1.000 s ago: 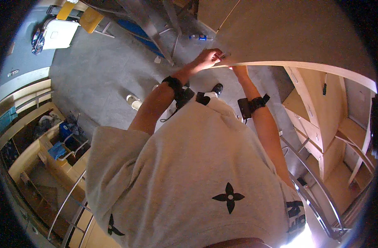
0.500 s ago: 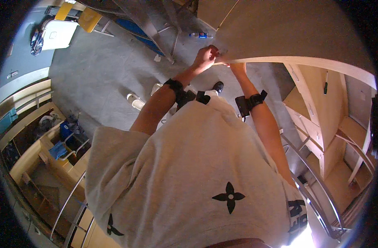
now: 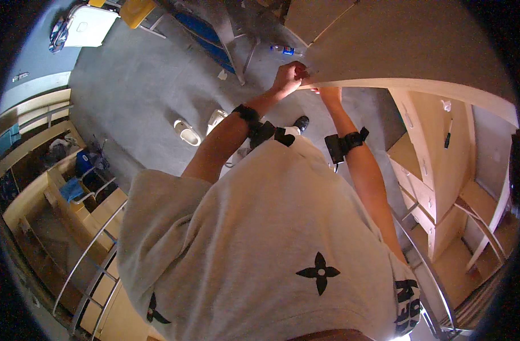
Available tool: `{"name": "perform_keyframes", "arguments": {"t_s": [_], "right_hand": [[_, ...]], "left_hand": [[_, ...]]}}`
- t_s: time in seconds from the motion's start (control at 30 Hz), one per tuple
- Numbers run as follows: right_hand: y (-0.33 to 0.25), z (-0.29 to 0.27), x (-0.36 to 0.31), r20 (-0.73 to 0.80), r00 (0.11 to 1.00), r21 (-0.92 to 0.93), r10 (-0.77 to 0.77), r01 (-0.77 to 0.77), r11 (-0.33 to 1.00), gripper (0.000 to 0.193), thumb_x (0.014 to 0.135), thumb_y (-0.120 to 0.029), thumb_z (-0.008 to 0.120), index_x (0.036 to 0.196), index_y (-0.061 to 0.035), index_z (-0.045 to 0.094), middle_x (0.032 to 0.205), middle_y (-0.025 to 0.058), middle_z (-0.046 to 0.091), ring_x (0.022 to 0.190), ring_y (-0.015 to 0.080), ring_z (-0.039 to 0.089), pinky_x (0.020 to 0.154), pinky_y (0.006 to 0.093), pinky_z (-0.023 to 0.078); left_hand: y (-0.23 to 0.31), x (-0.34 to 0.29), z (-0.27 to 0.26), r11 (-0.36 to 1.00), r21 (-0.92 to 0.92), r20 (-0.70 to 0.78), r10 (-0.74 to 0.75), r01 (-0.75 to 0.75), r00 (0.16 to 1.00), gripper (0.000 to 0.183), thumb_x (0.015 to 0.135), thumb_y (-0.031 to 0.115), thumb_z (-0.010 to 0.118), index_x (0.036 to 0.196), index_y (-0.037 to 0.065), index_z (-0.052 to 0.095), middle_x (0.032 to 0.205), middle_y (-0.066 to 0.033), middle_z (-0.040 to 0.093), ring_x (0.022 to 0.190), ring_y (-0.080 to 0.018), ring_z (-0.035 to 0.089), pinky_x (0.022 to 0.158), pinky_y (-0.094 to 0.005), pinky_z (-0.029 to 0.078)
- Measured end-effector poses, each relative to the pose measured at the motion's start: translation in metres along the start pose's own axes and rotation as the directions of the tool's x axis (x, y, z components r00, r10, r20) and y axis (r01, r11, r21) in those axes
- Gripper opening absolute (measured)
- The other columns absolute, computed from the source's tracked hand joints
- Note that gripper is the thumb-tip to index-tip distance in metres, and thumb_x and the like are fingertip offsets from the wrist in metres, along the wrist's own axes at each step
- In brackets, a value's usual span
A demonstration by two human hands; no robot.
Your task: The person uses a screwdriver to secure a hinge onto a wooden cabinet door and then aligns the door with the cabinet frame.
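Observation:
A large wooden panel (image 3: 385,48) with a pale edge stretches across the upper right. At its left end is my left hand (image 3: 289,78), its fingers curled together by the panel's edge. Whatever sits between those fingers is too small or hidden to make out. My right hand (image 3: 329,94) is at the near edge of the same panel, close to the left hand. The panel covers most of its fingers. Both wrists wear black strapped devices.
A screwdriver (image 3: 448,137) and a crumpled white scrap (image 3: 446,105) lie on a wooden surface at right. White slippers (image 3: 187,133) and a plastic bottle (image 3: 284,50) are on the floor. Metal rails (image 3: 95,267) curve at lower left. A white folding chair (image 3: 90,26) stands far left.
The view has shifted slightly, so more of the slippers and the white scrap now show. Both hands stay at the panel's edge, with little visible movement.

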State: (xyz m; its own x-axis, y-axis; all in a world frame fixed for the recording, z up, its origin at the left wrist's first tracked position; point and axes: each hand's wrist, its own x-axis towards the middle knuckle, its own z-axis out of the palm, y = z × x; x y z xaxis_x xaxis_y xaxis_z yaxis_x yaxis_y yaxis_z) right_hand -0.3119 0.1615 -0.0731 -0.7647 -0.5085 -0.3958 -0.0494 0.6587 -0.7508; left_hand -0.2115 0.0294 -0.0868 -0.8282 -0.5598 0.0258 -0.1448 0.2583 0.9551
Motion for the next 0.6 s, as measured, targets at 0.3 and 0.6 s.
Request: {"name": "perform_keyframes", "arguments": {"t_s": [0.3, 0.6], "right_hand": [[0.001, -0.005, -0.005, 0.043, 0.975, -0.107, -0.216, 0.220, 0.970, 0.017, 0.081, -0.029, 0.056, 0.077, -0.0150, 0.063, 0.064, -0.0008, 0.058, 0.063, 0.0146, 0.057, 0.067, 0.0313, 0.045], [0.000, -0.008, -0.003, 0.127, 0.970, -0.569, -0.208, 0.243, 0.785, 0.016, 0.084, -0.028, 0.054, 0.090, -0.0146, 0.060, 0.095, 0.0021, 0.060, 0.089, 0.0176, 0.056, 0.078, 0.0349, 0.042]], "left_hand": [[0.013, -0.001, -0.002, 1.000, -0.001, -0.024, -0.027, 0.027, 0.999, 0.016, 0.075, 0.014, 0.068, 0.087, 0.004, 0.065, 0.080, -0.0107, 0.068, 0.072, -0.0218, 0.066, 0.066, -0.0323, 0.052], [0.016, -0.001, -0.003, 0.997, -0.055, 0.019, -0.054, 0.055, 0.998, 0.016, 0.076, 0.012, 0.069, 0.087, 0.003, 0.064, 0.081, -0.0102, 0.068, 0.072, -0.0209, 0.066, 0.067, -0.0312, 0.052]]}}
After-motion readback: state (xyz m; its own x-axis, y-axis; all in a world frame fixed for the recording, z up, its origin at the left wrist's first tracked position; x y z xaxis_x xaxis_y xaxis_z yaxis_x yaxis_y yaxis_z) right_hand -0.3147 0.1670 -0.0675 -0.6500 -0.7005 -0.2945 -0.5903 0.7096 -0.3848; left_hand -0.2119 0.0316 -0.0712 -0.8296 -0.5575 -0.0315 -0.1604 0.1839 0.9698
